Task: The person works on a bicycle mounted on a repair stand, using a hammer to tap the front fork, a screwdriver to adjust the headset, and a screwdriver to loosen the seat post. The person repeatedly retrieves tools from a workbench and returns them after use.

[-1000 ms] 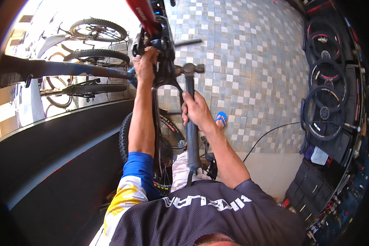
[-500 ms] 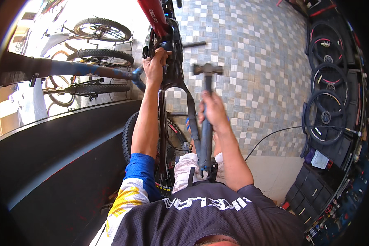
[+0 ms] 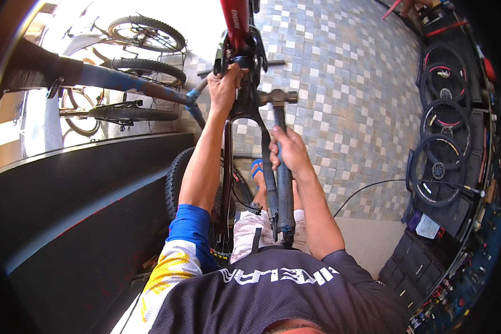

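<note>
My right hand (image 3: 289,150) is wrapped around the dark handle of a hammer (image 3: 279,99). The hammer's head lies right beside the black lower part of the bicycle frame (image 3: 246,106), apparently touching it. On the frame's other side, my left hand (image 3: 225,89) has its fingers curled in at the joint below the red tube (image 3: 236,22). What those fingers grip there is hidden. Below the hammer, a dark frame arm (image 3: 284,195) runs back toward my body, passing close to my right hand. A knobby tyre (image 3: 178,172) shows past my left forearm.
A blue-grey stand arm (image 3: 133,83) reaches in from the left above a black panel (image 3: 94,211). Several bicycles (image 3: 147,33) stand beyond it. Wheels (image 3: 440,167) and black drawers (image 3: 414,259) line the right. A thin cable (image 3: 373,182) crosses the tiled floor (image 3: 339,111).
The hammer head has swung left, from a gap off the frame to right beside it. My left hand keeps its place at the joint. The whole view has shifted slightly.
</note>
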Demonstrator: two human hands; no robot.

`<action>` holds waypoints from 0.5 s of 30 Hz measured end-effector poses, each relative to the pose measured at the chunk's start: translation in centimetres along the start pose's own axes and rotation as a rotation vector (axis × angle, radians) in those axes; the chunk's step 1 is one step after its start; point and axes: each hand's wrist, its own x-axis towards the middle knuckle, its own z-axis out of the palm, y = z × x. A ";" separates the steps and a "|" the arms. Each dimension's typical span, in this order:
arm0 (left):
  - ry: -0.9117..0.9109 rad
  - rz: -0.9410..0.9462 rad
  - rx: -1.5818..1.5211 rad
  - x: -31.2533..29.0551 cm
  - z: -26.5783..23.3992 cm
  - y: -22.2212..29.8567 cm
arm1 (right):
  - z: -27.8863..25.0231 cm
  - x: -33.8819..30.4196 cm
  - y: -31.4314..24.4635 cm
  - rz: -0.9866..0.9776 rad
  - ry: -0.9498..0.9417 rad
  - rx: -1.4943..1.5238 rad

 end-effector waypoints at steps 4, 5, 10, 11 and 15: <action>-0.242 -0.190 0.365 0.4 -4.0 3.4 | -3.5 -0.5 0.4 -0.104 0.157 0.048; -0.313 -0.217 0.388 0.3 -4.7 5.7 | -5.0 -1.0 0.4 -0.121 0.187 0.060; -0.239 -0.178 0.472 -3.5 -10.6 5.2 | -8.8 -3.6 0.7 -0.113 0.259 -0.033; -0.284 -0.204 0.530 -4.4 -10.2 4.9 | -9.0 -4.1 0.9 -0.100 0.272 -0.026; -0.364 0.081 0.910 -6.1 -8.1 3.8 | -9.6 -5.1 2.3 -0.072 0.281 -0.057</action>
